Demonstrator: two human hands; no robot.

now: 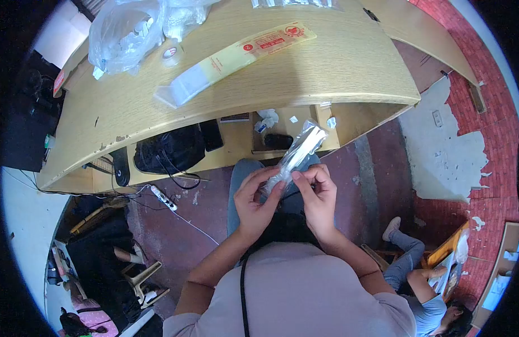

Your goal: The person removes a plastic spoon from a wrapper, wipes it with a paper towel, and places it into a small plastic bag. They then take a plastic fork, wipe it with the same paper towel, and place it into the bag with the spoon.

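Note:
Over my lap, a clear plastic packet [304, 147] with long white slender pieces inside points up and to the right. My left hand [258, 203] is closed around its lower left end, thumb on top. From the other side, my right hand [317, 196] pinches the plastic near the lower end between thumb and bent fingers. The packet's upper end overlaps the open shelf under the desk top [327, 67]. A long flat yellow and clear plastic sleeve [237, 62] with red print lies on the desk top beyond both hands.
Plastic bags [127, 39] and a tape roll [170, 54] are on the desk. A black bag [169, 149] and crumpled paper [267, 119] sit in the shelf below. On the floor lies a power strip [164, 197]. A seated person [425, 297] is behind at right, another [94, 314] at left.

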